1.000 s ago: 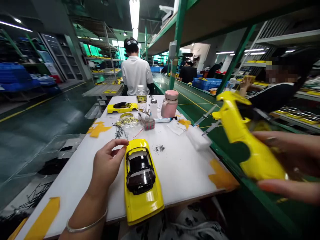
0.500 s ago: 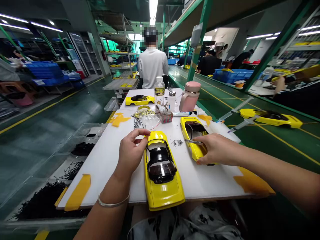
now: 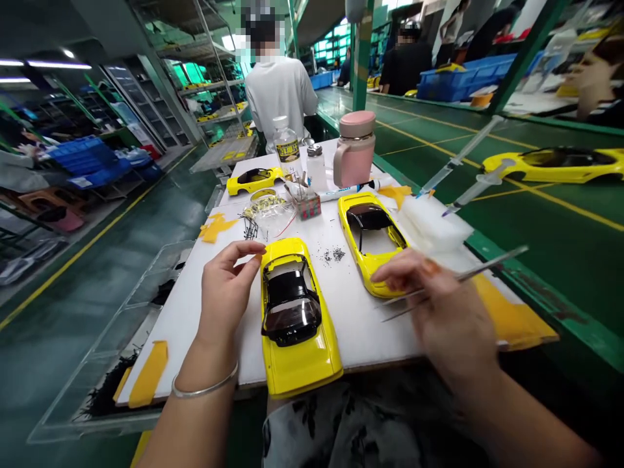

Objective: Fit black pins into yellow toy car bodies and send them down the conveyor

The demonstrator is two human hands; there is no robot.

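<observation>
My left hand (image 3: 225,289) has thumb and forefinger closed at the far left corner of a yellow model car body (image 3: 305,364). This body has a black roof and a dark windscreen, and its near end reaches over the table edge. My right hand (image 3: 446,312) grips metal tweezers (image 3: 487,263), whose two points are apart with nothing visible between them. The tweezers are close to the near end of a second yellow car body (image 3: 375,266). A scatter of tiny black pieces (image 3: 336,254) lies between the two bodies.
Farther back on the white tabletop (image 3: 205,354) are a third car body (image 3: 253,181), a bottle (image 3: 287,149), a pink mug (image 3: 355,153) and a small tool box (image 3: 308,207). Syringes (image 3: 455,156) stick up from white foam (image 3: 436,224) on the right. A person (image 3: 280,94) stands ahead.
My right hand, with the tweezers, has come back from the second car body toward me, and the tweezers have turned. My left hand stays at the first body's corner. The view has shifted.
</observation>
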